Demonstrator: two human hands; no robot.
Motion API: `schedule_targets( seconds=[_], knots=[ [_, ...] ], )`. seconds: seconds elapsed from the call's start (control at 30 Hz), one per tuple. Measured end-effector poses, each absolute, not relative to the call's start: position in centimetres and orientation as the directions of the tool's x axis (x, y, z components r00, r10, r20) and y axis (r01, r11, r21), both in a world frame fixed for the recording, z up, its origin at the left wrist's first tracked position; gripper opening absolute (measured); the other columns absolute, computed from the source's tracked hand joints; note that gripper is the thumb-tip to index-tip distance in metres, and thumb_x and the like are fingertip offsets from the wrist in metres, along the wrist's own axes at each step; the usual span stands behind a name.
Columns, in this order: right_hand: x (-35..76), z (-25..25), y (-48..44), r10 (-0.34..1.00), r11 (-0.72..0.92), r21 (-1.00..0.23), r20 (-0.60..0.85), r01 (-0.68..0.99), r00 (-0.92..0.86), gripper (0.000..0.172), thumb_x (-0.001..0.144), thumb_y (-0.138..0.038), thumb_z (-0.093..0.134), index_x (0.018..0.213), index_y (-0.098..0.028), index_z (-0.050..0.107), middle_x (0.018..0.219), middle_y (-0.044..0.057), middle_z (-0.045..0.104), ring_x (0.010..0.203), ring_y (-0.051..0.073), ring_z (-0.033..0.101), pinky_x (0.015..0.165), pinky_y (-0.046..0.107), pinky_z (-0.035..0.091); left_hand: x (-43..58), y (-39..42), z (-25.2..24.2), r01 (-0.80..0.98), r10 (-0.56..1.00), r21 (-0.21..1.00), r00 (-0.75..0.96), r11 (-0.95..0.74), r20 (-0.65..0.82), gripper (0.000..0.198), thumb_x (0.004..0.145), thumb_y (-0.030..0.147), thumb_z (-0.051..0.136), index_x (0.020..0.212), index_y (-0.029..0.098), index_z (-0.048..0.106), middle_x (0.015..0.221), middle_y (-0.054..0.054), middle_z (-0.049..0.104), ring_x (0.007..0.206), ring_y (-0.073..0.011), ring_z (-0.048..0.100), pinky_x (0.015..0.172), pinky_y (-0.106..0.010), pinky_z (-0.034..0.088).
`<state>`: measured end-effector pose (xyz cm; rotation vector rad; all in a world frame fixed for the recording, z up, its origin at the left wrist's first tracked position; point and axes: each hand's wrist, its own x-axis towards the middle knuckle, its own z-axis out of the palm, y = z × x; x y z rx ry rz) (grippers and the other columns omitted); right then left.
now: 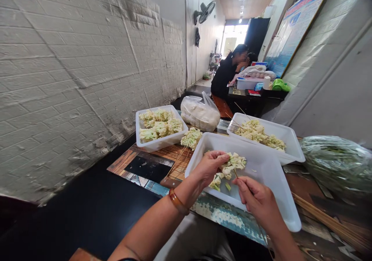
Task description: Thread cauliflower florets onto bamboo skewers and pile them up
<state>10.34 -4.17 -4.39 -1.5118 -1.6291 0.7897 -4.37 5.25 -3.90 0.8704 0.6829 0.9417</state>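
Note:
Over the near white plastic tub [269, 176], my left hand [213, 166] pinches pale cauliflower florets [235, 162]. My right hand [254, 195] grips a thin bamboo skewer [235, 174], whose upper end meets the florets; its lower part runs down below my hand. A few loose cauliflower pieces [215, 182] lie in the tub beneath my hands. Just left of the tub, a skewered cauliflower bunch [191, 138] rests on the table with its sticks pointing toward me.
Skewered cauliflower fills a left tub [161, 141] and a right tub [290, 137]. Between them sits a knotted plastic bag [200, 114]. At right are a bag of greens [340, 160] and a bundle of bamboo skewers [331, 220]. A person [226, 73] sits at a farther table.

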Motion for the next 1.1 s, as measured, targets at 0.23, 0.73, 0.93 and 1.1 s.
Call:
schedule_targets(
  seconds=[0.23,0.73,0.93,1.1],
  knots=[
    [10.2,-5.0,-4.0,0.967,0.207,-0.727,0.254,0.655,-0.024,0.042,0.096,-0.044,0.035,0.085,-0.018,0.066,0.049,-0.002,0.052,0.048,0.015,0.054,0.053,0.025,0.041,-4.4,5.3,-4.0,-0.384,0.892,0.865,0.429,0.324,-0.144,0.037,0.059,0.044,0.08,0.069,0.011,0.067,0.062,0.0,0.059,0.051,-0.006,0.047,0.05,-0.02,0.03],
    [9.5,-5.8,-3.8,0.804,0.373,-0.481,0.594,0.793,-0.017,0.034,0.097,-0.029,0.04,0.074,-0.018,0.063,0.063,0.002,0.069,0.053,0.015,0.066,0.051,0.024,0.043,-4.1,5.1,-3.6,-0.392,0.87,0.875,0.489,0.285,-0.064,0.036,0.061,0.043,0.08,0.063,0.011,0.064,0.059,0.003,0.053,0.057,-0.0058,0.041,0.057,-0.021,0.028],
    [9.6,-6.5,-3.6,0.792,0.356,-0.44,0.611,0.824,-0.016,0.032,0.096,-0.027,0.04,0.078,-0.016,0.064,0.065,0.004,0.069,0.055,0.016,0.065,0.054,0.026,0.042,-3.9,4.9,-4.0,-0.332,0.839,0.9,0.54,0.284,-0.066,0.037,0.063,0.045,0.078,0.065,0.011,0.063,0.058,0.003,0.051,0.054,-0.0053,0.039,0.053,-0.021,0.025],
    [10.0,-6.3,-3.3,0.851,0.313,-0.569,0.523,0.761,0.04,0.033,0.095,-0.033,0.041,0.083,-0.016,0.066,0.066,0.005,0.068,0.058,0.017,0.063,0.056,0.026,0.042,-3.7,4.7,-4.1,-0.309,0.816,0.905,0.574,0.291,-0.067,0.041,0.064,0.05,0.076,0.064,0.01,0.064,0.06,0.001,0.055,0.054,-0.0058,0.044,0.054,-0.02,0.03]
  ],
)
